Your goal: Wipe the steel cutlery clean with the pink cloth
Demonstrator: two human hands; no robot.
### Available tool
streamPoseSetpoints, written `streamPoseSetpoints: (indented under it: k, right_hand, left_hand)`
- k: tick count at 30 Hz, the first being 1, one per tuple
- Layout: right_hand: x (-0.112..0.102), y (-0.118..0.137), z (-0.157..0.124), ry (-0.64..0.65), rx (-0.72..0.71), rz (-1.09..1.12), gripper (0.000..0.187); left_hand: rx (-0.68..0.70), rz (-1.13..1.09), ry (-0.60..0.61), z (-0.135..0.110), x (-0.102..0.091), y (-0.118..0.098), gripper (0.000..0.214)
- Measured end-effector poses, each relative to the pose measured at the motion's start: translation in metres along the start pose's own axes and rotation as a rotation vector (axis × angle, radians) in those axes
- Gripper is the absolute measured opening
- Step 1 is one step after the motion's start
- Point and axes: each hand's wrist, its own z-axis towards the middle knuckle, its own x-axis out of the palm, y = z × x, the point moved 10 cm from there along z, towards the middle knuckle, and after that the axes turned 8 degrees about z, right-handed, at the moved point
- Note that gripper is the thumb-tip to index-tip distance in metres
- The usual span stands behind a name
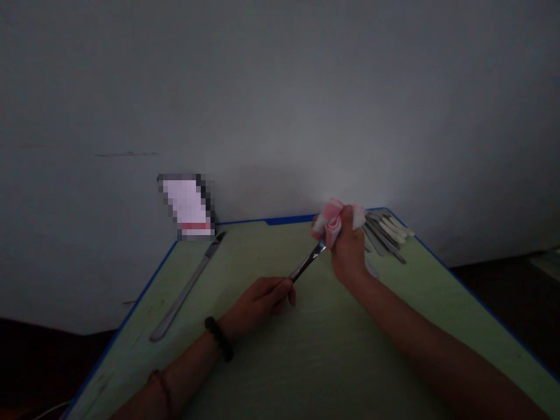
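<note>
My left hand [268, 293] is closed around the handle end of a metal table knife [307, 262], which slants up and to the right above the table. Around the knife's far end, my right hand [351, 248] grips a pink and white cloth [332, 224]. The cloth is bunched and hides the tip of the knife. Another table knife [188, 291] lies by itself on the left side of the table, its blade pointing away from me. Just beyond my right hand rests a pile of cutlery [385, 233], some pieces with white handles, partly hidden by that hand.
The pale green table [262, 251] has a blue edge and stands against a grey wall [280, 105]. At its back left corner a blurred-out, phone-like device [187, 204] leans upright with a bright screen. Dark floor shows on both sides.
</note>
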Motion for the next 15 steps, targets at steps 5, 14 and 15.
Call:
streamPoseSetpoints:
  k: [5, 14, 15]
  right_hand:
    - [0.011, -0.021, -0.032, 0.004, 0.029, -0.099, 0.056]
    - [0.012, -0.039, -0.032, 0.095, 0.106, -0.133, 0.055]
    - [0.01, -0.041, -0.027, 0.087, 0.11, -0.099, 0.055]
  left_hand:
    - [0.001, 0.022, -0.026, 0.002, -0.001, 0.001, 0.05]
    - [0.006, -0.073, -0.009, 0.0, 0.001, -0.001, 0.039]
    - [0.019, -0.086, 0.023, -0.001, 0.003, -0.003, 0.038]
